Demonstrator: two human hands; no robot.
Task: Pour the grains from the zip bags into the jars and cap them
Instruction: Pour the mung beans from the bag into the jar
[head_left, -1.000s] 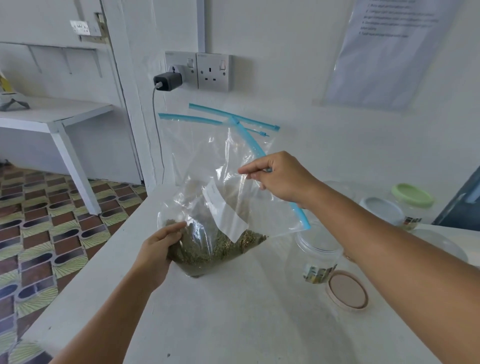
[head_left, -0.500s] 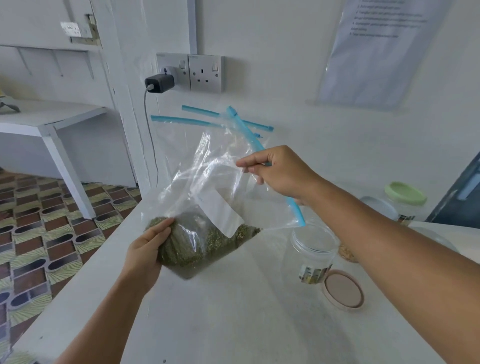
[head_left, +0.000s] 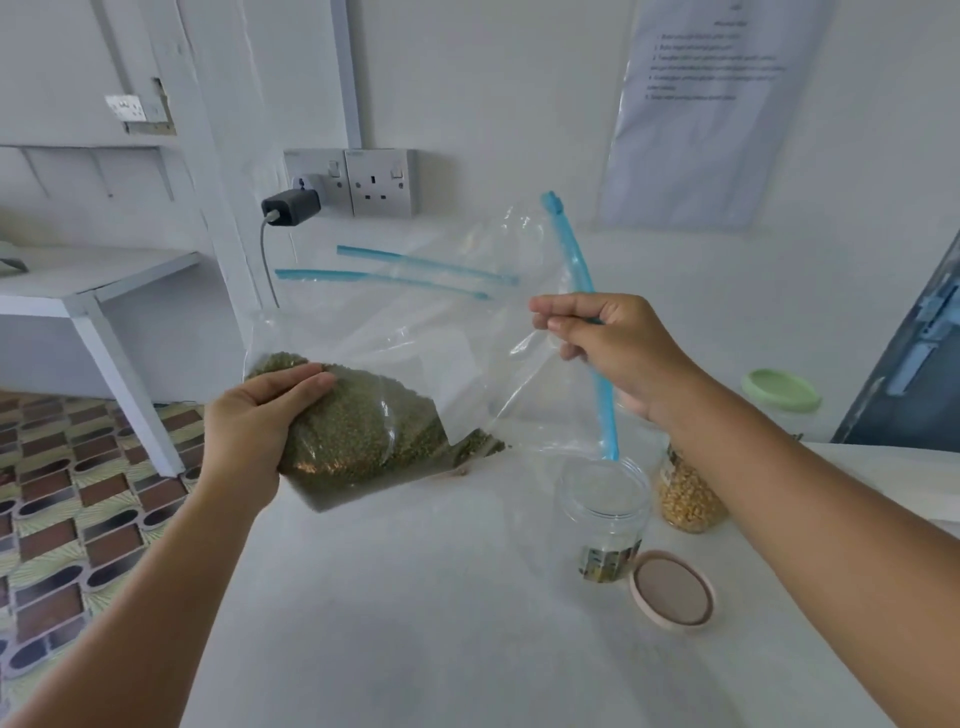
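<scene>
A clear zip bag (head_left: 457, 364) with a blue zip strip holds green grains (head_left: 363, 426) and hangs tilted above the white table (head_left: 415, 597). My left hand (head_left: 260, 421) grips the bag's full bottom end. My right hand (head_left: 613, 348) pinches the blue zip edge, whose lower tip sits over the mouth of an empty, open clear jar (head_left: 605, 514). The jar's pinkish lid (head_left: 672, 590) lies flat beside it on the table.
A jar of yellow grains (head_left: 685, 499) stands behind my right forearm. Farther back sits a jar with a green lid (head_left: 779, 389). Two empty zip bags (head_left: 395, 270) lean against the wall under a socket with a plugged charger (head_left: 291, 208). The table's left edge drops to a tiled floor.
Both hands lifted the bag off the table and tipped it, the grain end rising at the left and the zip end swinging down to the open jar's mouth.
</scene>
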